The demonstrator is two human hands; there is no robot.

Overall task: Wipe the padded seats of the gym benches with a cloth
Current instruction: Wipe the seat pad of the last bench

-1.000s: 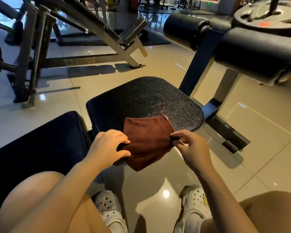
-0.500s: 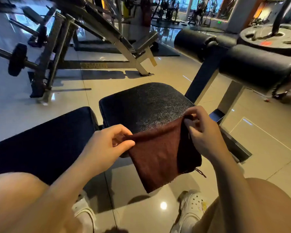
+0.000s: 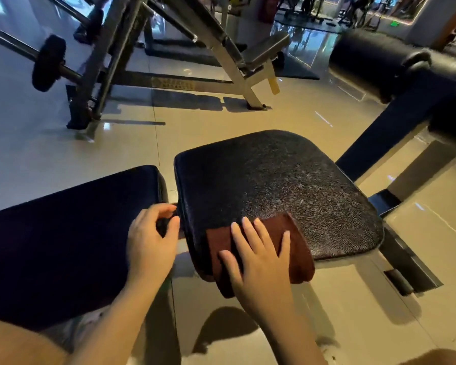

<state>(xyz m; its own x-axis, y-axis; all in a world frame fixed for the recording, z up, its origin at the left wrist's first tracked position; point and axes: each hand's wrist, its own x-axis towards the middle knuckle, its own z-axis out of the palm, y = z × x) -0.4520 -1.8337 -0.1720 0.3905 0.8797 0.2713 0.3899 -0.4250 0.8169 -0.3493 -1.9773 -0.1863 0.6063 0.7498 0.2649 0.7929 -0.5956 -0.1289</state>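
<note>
Two seat pads (image 3: pixel 274 185), one cloth (image 3: pixel 295 246) (right hand (image 3: pixel 258 259) pressing).

The seat pad (image 3: pixel 274 185) is black grained leather-like vinyl (slightly shiny); the cloth (image 3: pixel 295 248) is matt brown terry; the floor tiles (image 3: pixel 327 299) are glossy.

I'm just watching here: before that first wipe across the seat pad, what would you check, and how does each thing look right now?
1. Cloth on the seat pad: ok, though its near part hangs over the front edge.
2. Right hand flat on the cloth, fingers spread: ok.
3. Left hand off the cloth: ok, loosely curled at the gap beside the long pad, holding nothing.
4. Pad surface ahead free of things: ok.
5. Cloth damp or dry: cannot tell.
6. Pad firmly fixed: cannot tell.
</note>
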